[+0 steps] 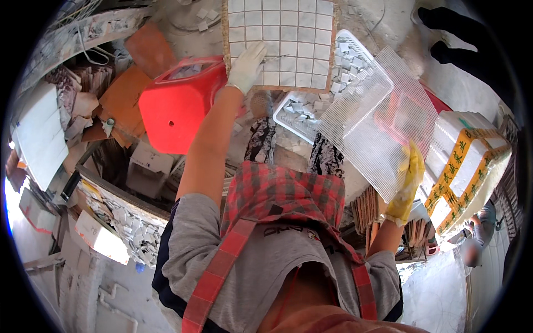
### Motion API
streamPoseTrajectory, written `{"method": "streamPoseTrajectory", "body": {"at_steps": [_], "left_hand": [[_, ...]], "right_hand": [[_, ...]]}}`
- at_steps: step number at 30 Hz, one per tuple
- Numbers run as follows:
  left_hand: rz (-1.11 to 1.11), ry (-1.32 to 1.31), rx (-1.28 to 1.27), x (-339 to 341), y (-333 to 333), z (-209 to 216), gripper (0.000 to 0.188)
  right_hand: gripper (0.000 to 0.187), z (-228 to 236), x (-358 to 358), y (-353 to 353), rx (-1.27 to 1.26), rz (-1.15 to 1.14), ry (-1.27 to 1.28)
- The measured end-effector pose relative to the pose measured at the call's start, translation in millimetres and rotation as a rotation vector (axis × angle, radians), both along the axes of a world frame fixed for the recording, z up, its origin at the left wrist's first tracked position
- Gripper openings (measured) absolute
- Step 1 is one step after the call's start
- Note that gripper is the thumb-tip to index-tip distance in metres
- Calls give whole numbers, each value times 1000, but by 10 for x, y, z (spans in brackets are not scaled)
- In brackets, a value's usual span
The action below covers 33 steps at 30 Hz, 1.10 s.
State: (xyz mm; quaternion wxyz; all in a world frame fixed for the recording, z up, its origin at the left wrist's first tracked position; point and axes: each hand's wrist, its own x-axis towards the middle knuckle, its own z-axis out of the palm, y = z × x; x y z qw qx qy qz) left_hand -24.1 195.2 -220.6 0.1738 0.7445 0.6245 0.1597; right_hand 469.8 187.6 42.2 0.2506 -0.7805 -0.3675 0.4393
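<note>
Square whitish tiles lie in a grid on a wood-edged board (334, 47) in front of me. In a pale glove, my left hand (247, 67) rests with fingers stretched out over the tiles at the board's near left. My right hand (408, 180), in a yellow glove, is closed on the edge of a white see-through mesh sheet (355, 141). The sheet hangs at a slant to the right of the board, partly covering a white plastic basket (292, 129) that holds loose tile pieces. The fingertips of my right hand are partly hidden.
A red plastic stool (169, 119) stands left of the board. To the right is a white box (472, 161) with yellow tape. Cardboard pieces (125, 100) and a heap of tile chips (139, 236) lie at left. A person's dark-trousered legs (472, 44) show at upper right.
</note>
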Motion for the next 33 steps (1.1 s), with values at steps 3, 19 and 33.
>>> {"method": "streamPoseTrajectory", "body": {"at_steps": [3,19,33], "left_hand": [[30,-40,-101,-22,-61,11,44],[822,-1193,-994,-294,-1110,1240,35],[968,-1170,-817,-996,-963,716,34]], "right_hand": [[40,18,109,55,28,50,106],[33,-1457,-1022,1073,-3,423,634],[33,-2038,-2272,1570,-66,431,687]]}}
